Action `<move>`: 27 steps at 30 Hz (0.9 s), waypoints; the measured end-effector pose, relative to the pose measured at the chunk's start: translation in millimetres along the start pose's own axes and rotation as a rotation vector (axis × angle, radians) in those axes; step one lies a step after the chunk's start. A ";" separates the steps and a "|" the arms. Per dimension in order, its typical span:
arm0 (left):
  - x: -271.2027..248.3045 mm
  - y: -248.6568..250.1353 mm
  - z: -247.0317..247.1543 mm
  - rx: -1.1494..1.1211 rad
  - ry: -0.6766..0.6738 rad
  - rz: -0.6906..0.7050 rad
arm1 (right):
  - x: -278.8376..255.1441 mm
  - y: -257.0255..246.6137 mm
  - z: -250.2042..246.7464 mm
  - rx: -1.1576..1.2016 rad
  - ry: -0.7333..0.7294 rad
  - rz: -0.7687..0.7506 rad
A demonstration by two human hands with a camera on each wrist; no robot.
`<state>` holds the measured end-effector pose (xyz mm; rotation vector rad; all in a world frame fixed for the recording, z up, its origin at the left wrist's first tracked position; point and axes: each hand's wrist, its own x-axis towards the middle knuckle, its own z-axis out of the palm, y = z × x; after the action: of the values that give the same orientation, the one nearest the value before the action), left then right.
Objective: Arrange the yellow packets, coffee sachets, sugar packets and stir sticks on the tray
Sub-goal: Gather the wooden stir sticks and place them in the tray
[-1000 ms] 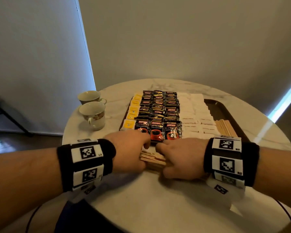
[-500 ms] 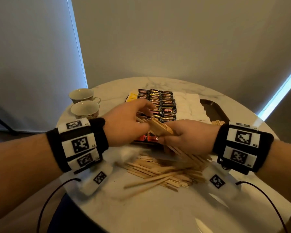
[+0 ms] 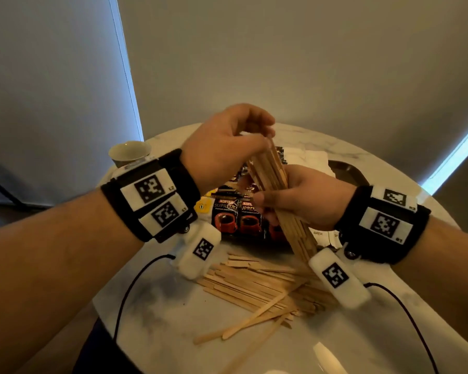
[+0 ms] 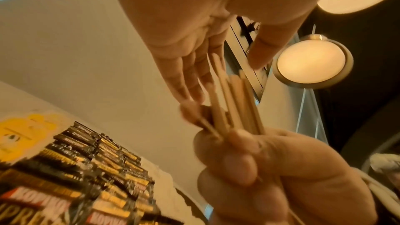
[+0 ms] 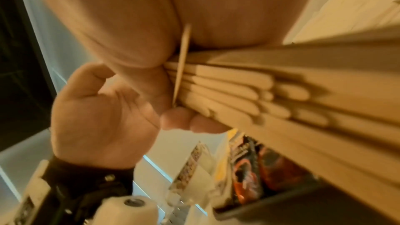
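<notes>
A cup [image 3: 129, 153] stands at the far left of the round marble table [image 3: 362, 344], partly behind the left wristband. The left hand [image 3: 222, 147] is raised above the tray, its fingers [image 4: 184, 76] nearly straight and lying against the top ends of a bundle of stir sticks [image 3: 276, 190], with the thumb apart on the other side; it touches the sticks rather than gripping them. Below it, on the tray [image 3: 346, 171], a yellow packet [image 3: 201, 207] peeks out beside rows of black coffee sachets [image 3: 229, 214] printed with red cups, and white sugar packets [image 3: 305, 159] lie further right, next to a bare dark stretch of the tray. The right hand [image 3: 305, 201] is wrapped around the middle of the bundle, fingers and thumb curled tight, holding it steeply tilted over the near edge of the tray, the lower ends pointing down toward the table. More loose stir sticks [image 3: 257, 290] lie scattered in a heap on the table in front of the tray, some crossing others at angles.
</notes>
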<state>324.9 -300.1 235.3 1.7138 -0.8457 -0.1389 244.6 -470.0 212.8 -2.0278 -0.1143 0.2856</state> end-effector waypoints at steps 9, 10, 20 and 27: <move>20.0 -9.2 6.1 -0.577 -0.035 -0.227 | 26.9 -13.3 -15.2 0.796 0.174 -0.315; 21.2 -12.5 10.6 -0.634 -0.089 -0.292 | 29.5 -17.6 -16.2 0.805 0.223 -0.348; 33.5 -64.5 24.5 -1.106 -0.284 -0.577 | 54.6 -45.1 -42.1 0.782 0.517 -0.636; 34.1 -71.3 26.0 -1.267 0.015 -0.600 | 88.3 -15.7 -26.7 0.543 0.463 -0.598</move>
<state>369.6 -335.7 174.9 0.6817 -0.0750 -0.8619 337.4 -467.9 224.9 -1.3927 -0.3069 -0.4830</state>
